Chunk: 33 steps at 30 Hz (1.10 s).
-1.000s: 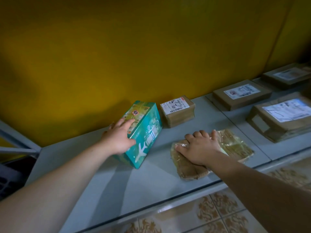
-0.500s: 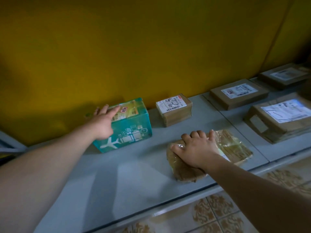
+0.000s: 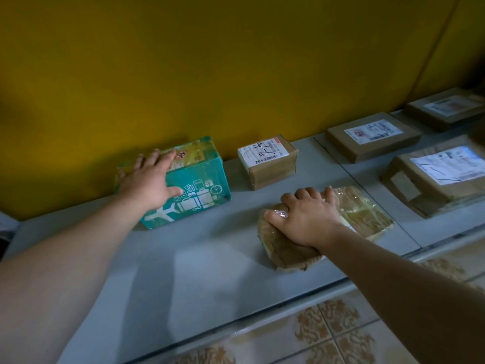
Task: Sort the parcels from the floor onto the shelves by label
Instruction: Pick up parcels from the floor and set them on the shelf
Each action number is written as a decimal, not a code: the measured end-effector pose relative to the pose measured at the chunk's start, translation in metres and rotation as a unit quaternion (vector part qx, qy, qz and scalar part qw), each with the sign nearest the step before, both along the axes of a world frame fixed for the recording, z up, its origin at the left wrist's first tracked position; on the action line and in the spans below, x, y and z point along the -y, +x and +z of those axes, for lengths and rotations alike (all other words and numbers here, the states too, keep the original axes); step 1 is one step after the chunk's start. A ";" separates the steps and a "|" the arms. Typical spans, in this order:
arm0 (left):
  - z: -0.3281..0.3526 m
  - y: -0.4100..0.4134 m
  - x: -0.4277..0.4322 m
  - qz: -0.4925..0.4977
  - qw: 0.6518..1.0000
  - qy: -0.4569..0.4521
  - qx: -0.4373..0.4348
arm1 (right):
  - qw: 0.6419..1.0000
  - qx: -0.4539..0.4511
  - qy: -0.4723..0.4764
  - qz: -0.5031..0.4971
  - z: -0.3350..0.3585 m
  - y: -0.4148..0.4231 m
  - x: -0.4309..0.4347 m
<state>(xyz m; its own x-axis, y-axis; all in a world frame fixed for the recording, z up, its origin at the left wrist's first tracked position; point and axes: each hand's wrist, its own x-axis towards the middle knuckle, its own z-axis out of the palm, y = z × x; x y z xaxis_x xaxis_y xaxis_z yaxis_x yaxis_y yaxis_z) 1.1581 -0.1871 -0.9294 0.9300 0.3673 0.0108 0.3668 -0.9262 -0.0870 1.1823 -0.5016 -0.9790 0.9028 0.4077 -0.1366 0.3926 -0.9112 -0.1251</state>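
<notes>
A teal box (image 3: 202, 185) printed with white luggage and a plane stands flat on the grey shelf (image 3: 183, 264), close to the yellow wall. My left hand (image 3: 149, 182) lies over its left top corner, fingers spread on top and thumb on the front face. Right of it sits a small brown box (image 3: 270, 164) with a white label marked by hand. Nearer the shelf's front edge lies a flat brown parcel (image 3: 367, 214) wrapped in shiny tape. My right hand (image 3: 307, 219) presses down on its left half, fingers curled over it.
Three more labelled brown parcels lie on the shelf's right section: one (image 3: 372, 135) by the wall, a larger one (image 3: 441, 179) in front, another (image 3: 446, 106) farther back. The yellow wall (image 3: 236, 61) closes the rear. Patterned floor tiles (image 3: 328, 329) show below the shelf edge.
The teal box went from tilted on an edge to lying flat, pushed back toward the wall by my left hand. My right hand stayed on the taped parcel.
</notes>
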 end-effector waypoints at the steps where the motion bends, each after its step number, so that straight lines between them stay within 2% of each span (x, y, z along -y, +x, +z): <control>1: -0.001 -0.001 0.001 0.000 1.000 0.002 0.002 | 1.000 -0.001 0.001 -0.002 0.000 0.001 0.001; 19: 0.000 0.012 -0.007 -0.014 1.000 0.008 -0.007 | 0.999 -0.015 0.000 -0.039 -0.001 -0.001 0.008; 23: 0.009 0.020 -0.015 -0.003 0.997 -0.068 -0.042 | 0.999 -0.029 0.012 -0.044 0.004 -0.003 0.005; 26: 0.019 0.018 -0.005 0.002 0.991 -0.136 -0.004 | 0.997 -0.065 0.008 -0.050 0.016 -0.003 0.005; 29: 0.033 0.009 0.018 -0.026 0.988 -0.151 0.012 | 0.993 -0.097 -0.006 -0.063 0.042 -0.010 0.013; 33: 0.065 -0.017 0.054 -0.042 0.982 -0.179 -0.031 | 0.990 -0.118 -0.009 -0.078 0.096 -0.031 0.039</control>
